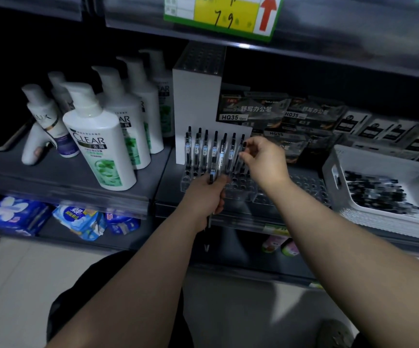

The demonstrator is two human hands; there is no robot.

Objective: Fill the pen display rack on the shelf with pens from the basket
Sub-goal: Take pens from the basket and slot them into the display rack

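Note:
A clear pen display rack [243,188] with rows of round holes sits on the middle shelf in front of a white stepped stand [195,96]. Several black pens [204,149] stand upright in its back-left holes. My left hand [207,197] grips a small bunch of pens [217,167] just in front of the rack; their tips hang below my fist. My right hand [263,159] pinches the top of one pen [241,151] standing at the right end of the filled row. A white basket [354,156] holding many black pens [376,192] sits on the shelf to the right.
White shampoo pump bottles [98,141] crowd the shelf left of the stand. Dark pen boxes [253,109] are stacked behind the rack and basket. A yellow price tag [224,13] hangs from the shelf above. Blue packets [80,219] lie on the lower shelf.

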